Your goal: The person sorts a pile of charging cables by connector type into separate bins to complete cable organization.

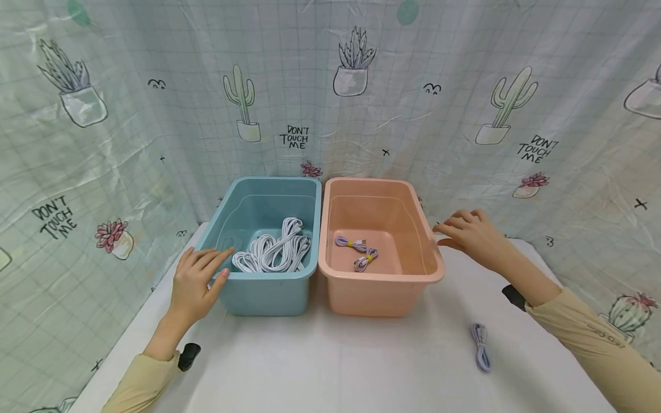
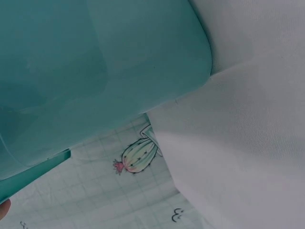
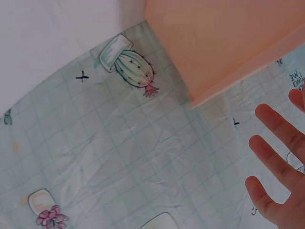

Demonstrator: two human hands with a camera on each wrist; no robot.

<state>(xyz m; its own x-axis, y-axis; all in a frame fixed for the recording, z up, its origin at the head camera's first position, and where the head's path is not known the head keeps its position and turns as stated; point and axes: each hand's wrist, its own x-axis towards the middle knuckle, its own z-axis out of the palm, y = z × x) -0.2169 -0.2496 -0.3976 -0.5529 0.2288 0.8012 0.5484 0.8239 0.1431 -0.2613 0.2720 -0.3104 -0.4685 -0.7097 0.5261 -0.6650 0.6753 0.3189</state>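
Observation:
My left hand (image 1: 193,284) is at the front left corner of a blue plastic bin (image 1: 268,295), its fingers extended over the rim. Inside that bin lies a pile of bundled white cables (image 1: 276,249). Beside the right rim of a peach-coloured bin (image 1: 379,295) hovers my right hand (image 1: 472,236), fingers spread and loosely bent, holding nothing. In the right wrist view its fingers (image 3: 276,162) appear apart from the bin wall. Two small coiled cables with yellow ties, one (image 1: 351,244) behind the other (image 1: 365,260), rest on the peach bin's floor.
A bundled pale cable (image 1: 481,347) lies on the white table (image 1: 330,367) at the right front. The two bins stand side by side. A cactus-print curtain (image 1: 310,103) hangs behind and along both sides of the table.

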